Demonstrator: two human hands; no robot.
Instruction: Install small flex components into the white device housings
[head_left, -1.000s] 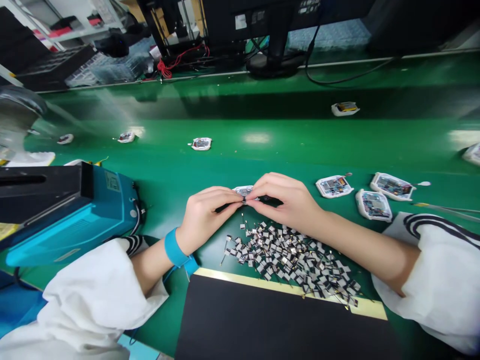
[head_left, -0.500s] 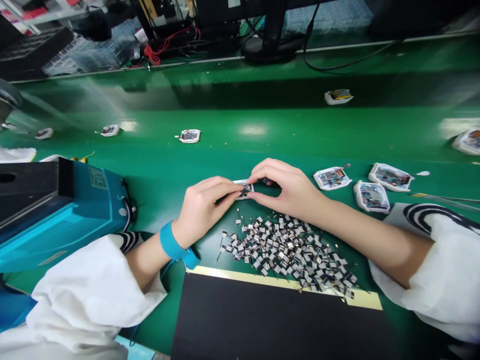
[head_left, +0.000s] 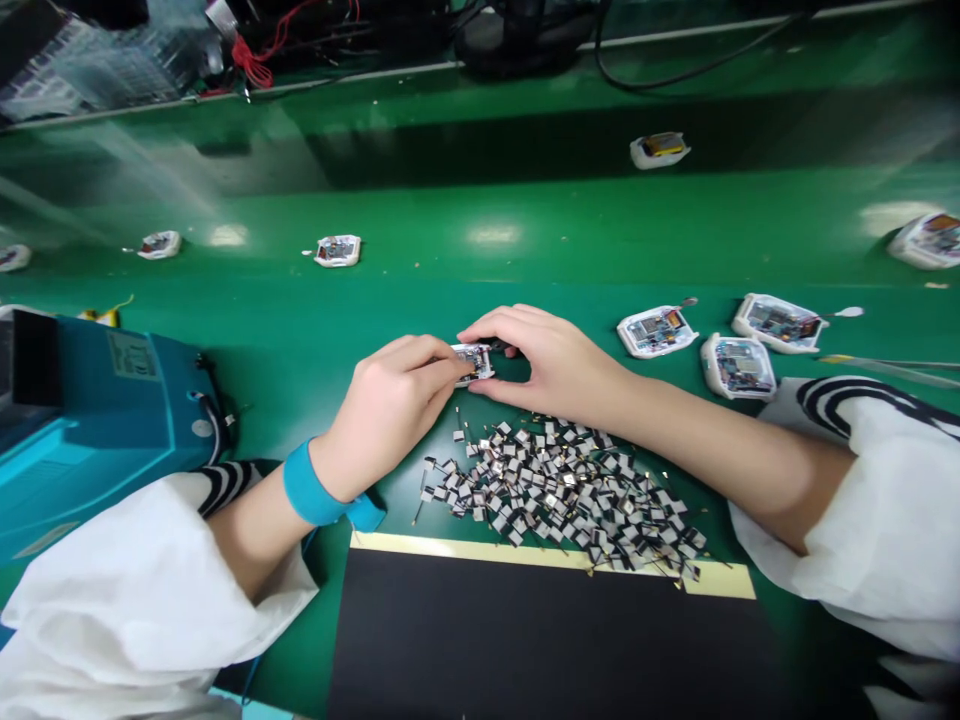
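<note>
Seen from the head camera, the person's left hand (head_left: 390, 415) and right hand (head_left: 547, 360) met near the middle of the green workbench (head_left: 487, 290), with a small white-framed circuit board (head_left: 472, 362) between them. Taking 12 o'clock as the top of the frame, the left hand came in from the board's 8 o'clock. Its curled fingers (head_left: 431, 360) were closed on the board's near edge and had hold of it. The right hand came in from 3 o'clock, arched over a small gap, with its index finger (head_left: 484, 325) reaching across the top and its thumb (head_left: 487, 388) running below. These fingers were nearly closed, but I could not tell whether they gripped the board or merely lay around it.

A loose heap of tiny wired components (head_left: 555, 490) lay at the board's 5 o'clock, just below both hands and beside a black mat (head_left: 540, 640) edged with a yellow strip (head_left: 540, 553). A blue wrist strap (head_left: 311, 487) circled the left wrist. A blue machine (head_left: 97, 400) stood at 9 o'clock, near the left hand.

Three more white-framed circuit boards (head_left: 739, 367) sat at 3 o'clock, beyond the right hand, and a long pair of tweezers (head_left: 892, 362) lay further out. Others were spaced along the bench's far side, around 12 o'clock.
</note>
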